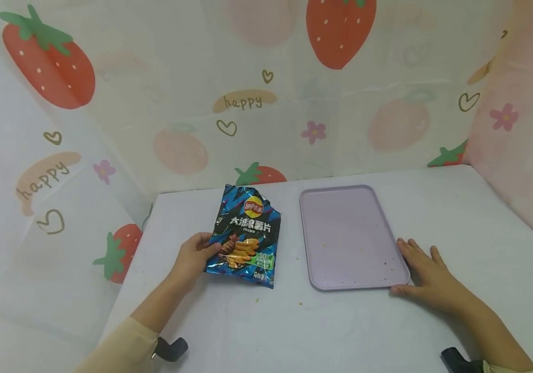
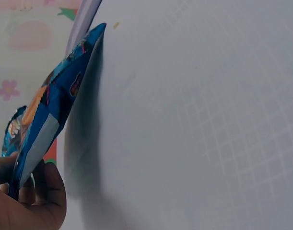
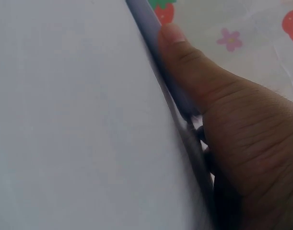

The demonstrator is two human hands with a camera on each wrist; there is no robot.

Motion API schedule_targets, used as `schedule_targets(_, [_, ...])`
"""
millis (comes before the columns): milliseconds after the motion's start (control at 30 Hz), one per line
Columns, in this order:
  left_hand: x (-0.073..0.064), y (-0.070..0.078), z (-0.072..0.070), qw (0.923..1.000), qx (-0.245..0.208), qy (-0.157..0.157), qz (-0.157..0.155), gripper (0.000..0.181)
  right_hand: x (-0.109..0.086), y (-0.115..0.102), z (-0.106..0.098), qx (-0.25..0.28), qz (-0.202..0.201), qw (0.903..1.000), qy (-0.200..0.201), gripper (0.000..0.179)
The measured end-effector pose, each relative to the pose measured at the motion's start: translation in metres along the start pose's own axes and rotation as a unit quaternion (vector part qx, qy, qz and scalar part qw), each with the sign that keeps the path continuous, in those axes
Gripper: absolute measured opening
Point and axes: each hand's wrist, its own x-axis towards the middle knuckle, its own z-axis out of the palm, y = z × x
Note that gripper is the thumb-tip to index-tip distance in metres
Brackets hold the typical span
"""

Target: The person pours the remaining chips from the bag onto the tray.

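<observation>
Blue-black chip bag (image 1: pixel 247 224) reads "Lay's 乐事", "大波浪薯片"; green patch (image 1: pixel 263 259) shows "50". Top corner torn, inside hidden. Left hand (image 1: pixel 193 257) pinches bag's lower left edge, left of tray. Lilac tray (image 1: pixel 341 217) on white table (image 1: pixel 341 331) holds scattered crumbs (image 1: pixel 385 263). Right hand (image 1: pixel 432 285), fingers spread, touches tray's near right corner. Wall cloth (image 1: pixel 341 98) reads "happy".

- A white tabletop (image 1: pixel 341 331), with a faint grid pattern showing on its surface in the left wrist view.
- A lilac rectangular tray (image 1: pixel 341 223) with rounded corners and a low rim, lying flat near the tabletop's far edge.
- Small yellowish crumbs (image 1: pixel 300 303): one just left of the tray, two nearer the front.
</observation>
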Motion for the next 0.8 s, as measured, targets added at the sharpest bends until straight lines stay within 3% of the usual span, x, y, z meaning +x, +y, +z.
schedule_targets(200, [-0.003, 0.010, 0.002, 0.9994, -0.031, 0.001, 0.016, 0.035, -0.001, 0.002, 0.000, -0.005, 0.002, 1.0000, 0.001, 0.113])
schedule_targets(533, [-0.012, 0.039, 0.005, 0.9982, -0.049, -0.002, 0.035, 0.041, -0.002, 0.001, -0.001, -0.003, 0.008, 0.9999, -0.007, 0.113])
schedule_targets(800, [-0.013, 0.060, 0.007, 0.9948, -0.076, -0.018, 0.065, 0.035, -0.001, -0.001, -0.003, 0.001, 0.007, 0.9999, -0.010, 0.113])
